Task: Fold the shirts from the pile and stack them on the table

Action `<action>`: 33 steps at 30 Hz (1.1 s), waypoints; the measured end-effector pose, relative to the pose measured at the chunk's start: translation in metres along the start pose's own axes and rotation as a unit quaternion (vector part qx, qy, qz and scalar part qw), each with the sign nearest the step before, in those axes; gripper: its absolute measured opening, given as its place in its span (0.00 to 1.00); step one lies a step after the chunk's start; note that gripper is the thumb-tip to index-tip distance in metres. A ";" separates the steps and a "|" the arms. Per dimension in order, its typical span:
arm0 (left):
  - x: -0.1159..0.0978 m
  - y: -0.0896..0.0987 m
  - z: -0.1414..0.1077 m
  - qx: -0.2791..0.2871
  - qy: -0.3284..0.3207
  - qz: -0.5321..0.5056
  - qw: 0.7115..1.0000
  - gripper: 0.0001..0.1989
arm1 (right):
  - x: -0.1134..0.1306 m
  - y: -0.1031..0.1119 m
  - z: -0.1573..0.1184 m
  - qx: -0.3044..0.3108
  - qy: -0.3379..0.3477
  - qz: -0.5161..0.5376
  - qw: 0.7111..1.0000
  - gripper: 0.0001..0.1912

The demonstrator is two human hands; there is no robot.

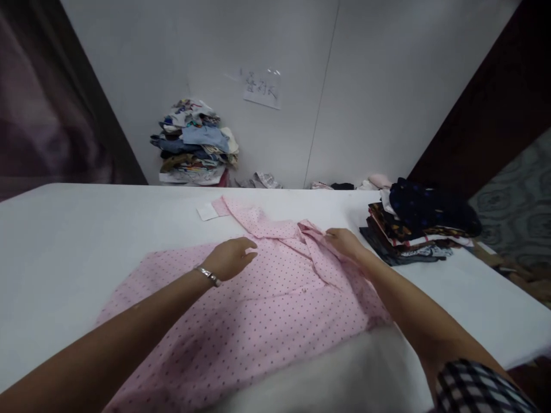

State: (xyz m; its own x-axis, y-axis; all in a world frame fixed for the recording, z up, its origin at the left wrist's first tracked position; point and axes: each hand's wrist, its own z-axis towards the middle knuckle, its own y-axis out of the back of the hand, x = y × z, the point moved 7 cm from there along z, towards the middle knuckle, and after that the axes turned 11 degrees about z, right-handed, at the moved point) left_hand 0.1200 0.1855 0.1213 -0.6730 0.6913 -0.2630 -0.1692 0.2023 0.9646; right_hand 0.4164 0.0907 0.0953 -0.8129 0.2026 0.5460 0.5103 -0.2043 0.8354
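Note:
A pink shirt with small dark dots [275, 310] lies spread on the white table [55, 241], its upper part creased and partly folded over. One pink strip of it stretches toward the far edge, where a white paper piece [208, 212] lies against its end. My left hand [230, 258], with a silver bracelet at the wrist, is over the middle of the shirt, thumb and fingers apart and nothing between them. At the shirt's right side, my right hand [342, 242] pinches a raised fold of the cloth; its fingertips are partly hidden.
Folded clothes [417, 223] are stacked on the table at the right. Behind the far edge, a tall pile of mixed clothes [198, 146] stands against the wall, with more garments [262, 180] low beside it. A handwritten paper sign [262, 90] hangs on the wall.

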 end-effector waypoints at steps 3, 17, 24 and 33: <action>-0.027 -0.009 0.013 -0.004 -0.039 -0.060 0.997 0.22 | -0.002 0.029 -0.002 -0.028 0.005 0.124 0.992 0.19; -0.117 0.011 -0.015 0.071 -0.028 -0.457 0.886 0.22 | 0.131 0.160 -0.085 -0.229 0.229 -0.143 0.935 0.16; -0.150 -0.009 -0.089 0.215 -0.024 -0.661 0.718 0.31 | 0.211 0.065 -0.173 -0.052 0.297 0.055 0.952 0.21; -0.066 -0.064 -0.160 0.195 0.103 -0.658 0.720 0.33 | 0.050 -0.001 -0.215 -0.151 0.196 0.150 0.957 0.19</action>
State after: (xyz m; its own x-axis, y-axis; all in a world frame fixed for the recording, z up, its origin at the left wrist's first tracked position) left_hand 0.0599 0.0155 0.0801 -0.2139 -0.3861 -0.8973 -0.5705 0.7951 -0.2061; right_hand 0.3148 -0.1048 0.1079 -0.7153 -0.2710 0.6441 0.6813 -0.4758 0.5563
